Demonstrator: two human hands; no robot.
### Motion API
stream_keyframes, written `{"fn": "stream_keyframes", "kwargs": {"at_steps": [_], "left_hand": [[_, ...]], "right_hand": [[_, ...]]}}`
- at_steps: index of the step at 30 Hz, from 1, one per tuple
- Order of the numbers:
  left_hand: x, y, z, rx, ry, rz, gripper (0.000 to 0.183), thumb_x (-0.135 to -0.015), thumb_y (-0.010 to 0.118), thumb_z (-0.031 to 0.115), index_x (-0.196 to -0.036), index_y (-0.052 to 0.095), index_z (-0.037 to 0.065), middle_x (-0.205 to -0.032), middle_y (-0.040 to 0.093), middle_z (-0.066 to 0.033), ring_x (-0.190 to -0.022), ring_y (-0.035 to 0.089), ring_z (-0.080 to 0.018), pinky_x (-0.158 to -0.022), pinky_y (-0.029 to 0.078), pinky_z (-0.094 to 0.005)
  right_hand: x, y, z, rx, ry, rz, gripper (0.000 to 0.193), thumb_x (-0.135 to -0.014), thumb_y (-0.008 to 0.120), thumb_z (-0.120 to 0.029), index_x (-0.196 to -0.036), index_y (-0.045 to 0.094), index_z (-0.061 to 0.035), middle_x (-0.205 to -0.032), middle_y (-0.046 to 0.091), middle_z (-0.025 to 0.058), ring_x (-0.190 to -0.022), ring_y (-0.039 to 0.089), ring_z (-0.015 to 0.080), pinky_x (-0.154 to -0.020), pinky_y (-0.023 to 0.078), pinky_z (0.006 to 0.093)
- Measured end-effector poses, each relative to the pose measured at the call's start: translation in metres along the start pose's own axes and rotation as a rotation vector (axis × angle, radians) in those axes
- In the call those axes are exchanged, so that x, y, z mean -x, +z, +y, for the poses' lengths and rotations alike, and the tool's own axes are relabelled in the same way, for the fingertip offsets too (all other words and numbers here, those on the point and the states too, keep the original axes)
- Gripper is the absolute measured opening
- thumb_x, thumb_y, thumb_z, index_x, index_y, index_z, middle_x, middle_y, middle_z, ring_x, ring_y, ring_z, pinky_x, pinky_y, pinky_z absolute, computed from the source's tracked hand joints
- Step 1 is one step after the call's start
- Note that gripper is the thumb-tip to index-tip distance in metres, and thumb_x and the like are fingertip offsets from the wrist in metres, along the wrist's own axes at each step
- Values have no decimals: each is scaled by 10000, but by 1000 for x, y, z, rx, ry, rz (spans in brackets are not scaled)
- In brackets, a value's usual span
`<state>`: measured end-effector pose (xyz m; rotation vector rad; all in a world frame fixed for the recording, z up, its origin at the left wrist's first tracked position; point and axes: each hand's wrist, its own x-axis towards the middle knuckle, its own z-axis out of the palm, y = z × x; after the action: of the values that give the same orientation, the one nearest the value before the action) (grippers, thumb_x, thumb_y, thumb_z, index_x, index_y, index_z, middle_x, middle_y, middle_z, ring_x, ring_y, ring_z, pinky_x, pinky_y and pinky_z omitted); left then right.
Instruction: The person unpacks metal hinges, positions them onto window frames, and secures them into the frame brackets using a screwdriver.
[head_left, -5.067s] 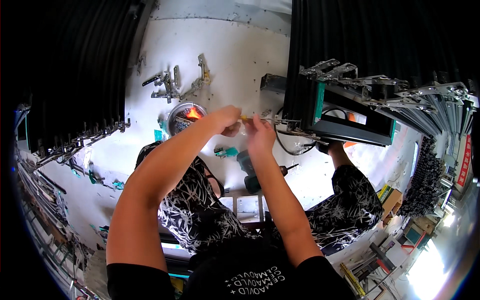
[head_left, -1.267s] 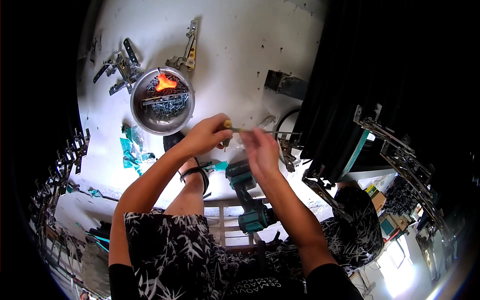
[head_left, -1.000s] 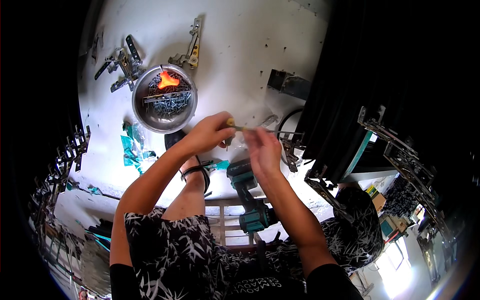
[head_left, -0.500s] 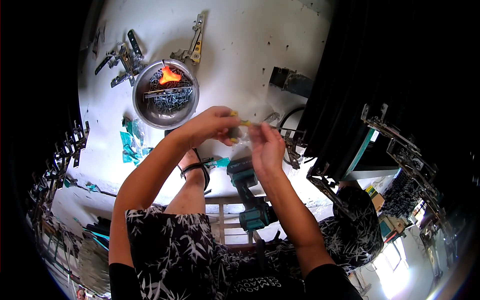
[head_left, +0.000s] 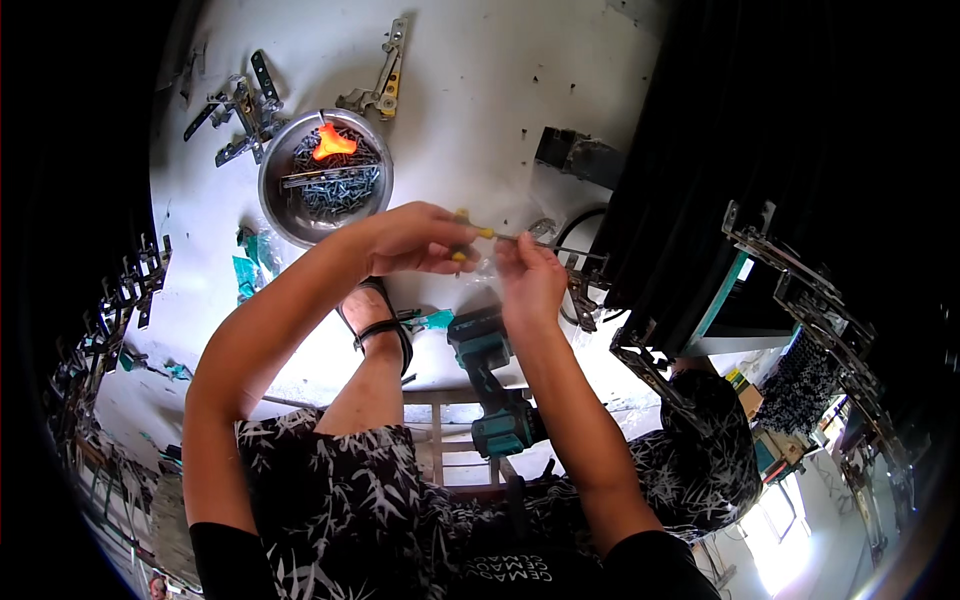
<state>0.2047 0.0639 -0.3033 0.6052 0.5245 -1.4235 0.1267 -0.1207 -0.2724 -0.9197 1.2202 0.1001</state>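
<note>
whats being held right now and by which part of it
A yellow-ended tool: the right hand pinches its thin metal shaft. The left hand is at the yellow end; whether it grips there cannot be told.

Teal drill point(head_left: 487, 382), green plastic scraps point(head_left: 245, 277), steel bowl point(head_left: 284, 211)

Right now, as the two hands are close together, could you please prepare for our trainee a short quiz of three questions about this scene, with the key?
1. True or false: the orange piece lies inside the metal bowl.
2. Choose one: which colour shows on the tool handle at the left hand?
A) red
B) yellow
C) blue
3. Fill the gap: of the two hands, the ____ one is nearer to the drill.

Key:
1. True.
2. B, yellow.
3. Right; the right hand is nearer.
</note>
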Motion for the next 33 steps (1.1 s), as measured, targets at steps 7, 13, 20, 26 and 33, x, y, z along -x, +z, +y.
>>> {"fn": "stream_keyframes", "kwargs": {"at_steps": [7,13,20,26,33], "left_hand": [[-7,-20,-14,211,-136,-104,364,-971,618,173,-1200,547,-100,-1011,680,-170,-896,711,-213,-751,618,-231],[1,-2,1,83,-45,-68,314,-965,645,216,-1173,542,5,-1053,684,-116,-948,671,-176,-711,568,-248],[-1,-4,-8,29,-27,-80,370,-913,696,112,-1220,513,16,-1070,687,-108,-963,660,-175,-768,541,-261],[0,8,-22,-703,339,159,410,-897,683,96,-1223,455,-5,-1054,682,-115,-958,654,-175,-838,516,-285],[0,3,-28,-820,469,177,478,-872,700,22,-1255,416,1,-1056,660,-137,-981,661,-197,-884,515,-315]], "right_hand": [[2,0,1,77,54,94,163,-963,642,-159,-925,582,-13,-810,677,87,-690,661,142,-590,520,204],[0,1,-1,62,-13,51,172,-964,648,-178,-941,586,-19,-835,676,78,-697,649,135,-595,500,204],[4,1,0,15,7,44,148,-968,639,-177,-962,587,-39,-840,670,74,-705,650,137,-615,504,219],[4,-2,1,-18,31,25,124,-974,629,-178,-969,589,-61,-857,667,56,-750,649,140,-653,503,238],[0,-1,1,-85,60,-18,114,-973,626,-169,-980,594,-59,-866,660,55,-775,643,145,-663,506,240]]}}
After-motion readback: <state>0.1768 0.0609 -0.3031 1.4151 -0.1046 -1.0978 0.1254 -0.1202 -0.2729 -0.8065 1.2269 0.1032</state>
